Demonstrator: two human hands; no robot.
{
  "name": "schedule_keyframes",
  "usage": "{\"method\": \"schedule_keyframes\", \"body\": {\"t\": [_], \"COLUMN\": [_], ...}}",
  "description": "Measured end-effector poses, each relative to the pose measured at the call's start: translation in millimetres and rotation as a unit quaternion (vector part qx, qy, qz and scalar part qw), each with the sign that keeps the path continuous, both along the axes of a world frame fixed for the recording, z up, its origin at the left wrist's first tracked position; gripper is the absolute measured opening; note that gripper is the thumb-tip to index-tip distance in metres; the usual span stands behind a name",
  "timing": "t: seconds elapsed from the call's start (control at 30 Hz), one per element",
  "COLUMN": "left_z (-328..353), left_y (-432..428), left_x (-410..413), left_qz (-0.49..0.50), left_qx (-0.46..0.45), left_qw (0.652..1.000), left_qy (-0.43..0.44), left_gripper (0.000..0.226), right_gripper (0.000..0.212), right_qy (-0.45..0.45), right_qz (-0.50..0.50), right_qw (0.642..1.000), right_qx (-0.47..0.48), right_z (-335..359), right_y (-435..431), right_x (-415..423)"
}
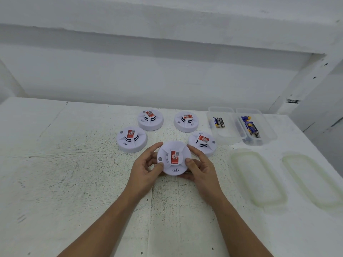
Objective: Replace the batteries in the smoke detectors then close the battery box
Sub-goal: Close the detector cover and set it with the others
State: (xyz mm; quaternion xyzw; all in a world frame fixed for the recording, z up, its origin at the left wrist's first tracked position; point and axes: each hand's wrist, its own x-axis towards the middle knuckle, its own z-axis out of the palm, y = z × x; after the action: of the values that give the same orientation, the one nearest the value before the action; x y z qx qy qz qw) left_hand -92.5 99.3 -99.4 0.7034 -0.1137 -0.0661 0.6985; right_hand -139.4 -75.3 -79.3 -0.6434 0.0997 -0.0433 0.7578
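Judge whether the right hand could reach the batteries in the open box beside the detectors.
Probably yes: the box is lidless and close, but the right hand now grips a smoke detector.

5 detectors (132, 139), 2 boxes (228, 135), apparently 2 lids (258, 178).

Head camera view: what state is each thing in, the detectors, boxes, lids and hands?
Nearest smoke detector: closed, face up, held.
Four other smoke detectors: closed, untouched.
Left battery box: open, few batteries inside.
Right battery box: open, more batteries inside.
Two lids: off, lying flat near the boxes.
Left hand: grips the nearest detector's edge.
Right hand: grips its other edge.
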Motion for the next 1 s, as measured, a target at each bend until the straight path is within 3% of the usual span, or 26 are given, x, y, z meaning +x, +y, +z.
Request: {"method": "schedule_keyframes", "body": {"t": [1.0], "left_z": [-5.7], "left_y": [-1.0], "left_x": [3.6], "left_qz": [-0.009], "left_qx": [-0.02], "left_qw": [0.999], "left_qy": [0.033], "left_gripper": [0.052], "right_gripper": [0.038], "right_qy": [0.007], "right_qz": [-0.008], "right_qw": [1.0], "right_qx": [-0.009], "right_z": [-3.0], "right_y": [0.1], "right_x": [0.4]}}
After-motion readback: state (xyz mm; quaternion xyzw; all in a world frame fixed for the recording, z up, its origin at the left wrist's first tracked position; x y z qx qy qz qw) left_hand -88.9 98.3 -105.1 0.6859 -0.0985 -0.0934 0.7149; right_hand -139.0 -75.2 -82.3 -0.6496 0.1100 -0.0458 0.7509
